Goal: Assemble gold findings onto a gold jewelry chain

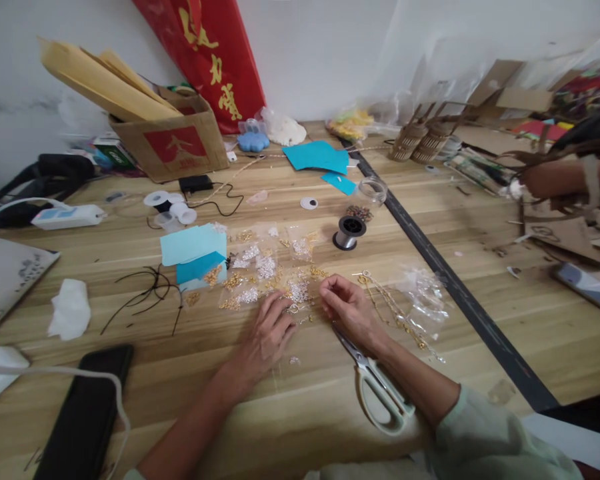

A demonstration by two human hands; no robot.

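Note:
My left hand (270, 330) rests palm down on the wooden table, fingers bent, its fingertips beside a small metal ring and fine chain pieces (295, 309). To its right, my right hand (347, 307) is raised slightly, thumb and index finger pinched together; anything between them is too small to make out. Silver beads (299, 290) lie between and just beyond both hands. Small bags of gold and silver findings (266, 267) spread farther back. Scissors (380, 393) with pale handles lie partly under my right wrist. Gold chains (393, 303) lie right of my right hand.
A wire spool (349, 233) and glass jar (371, 193) stand beyond my right hand. Blue cards (193, 245) and black cord (155, 290) lie left. A phone (87, 413) is front left. A dark strip (430, 260) crosses the right side.

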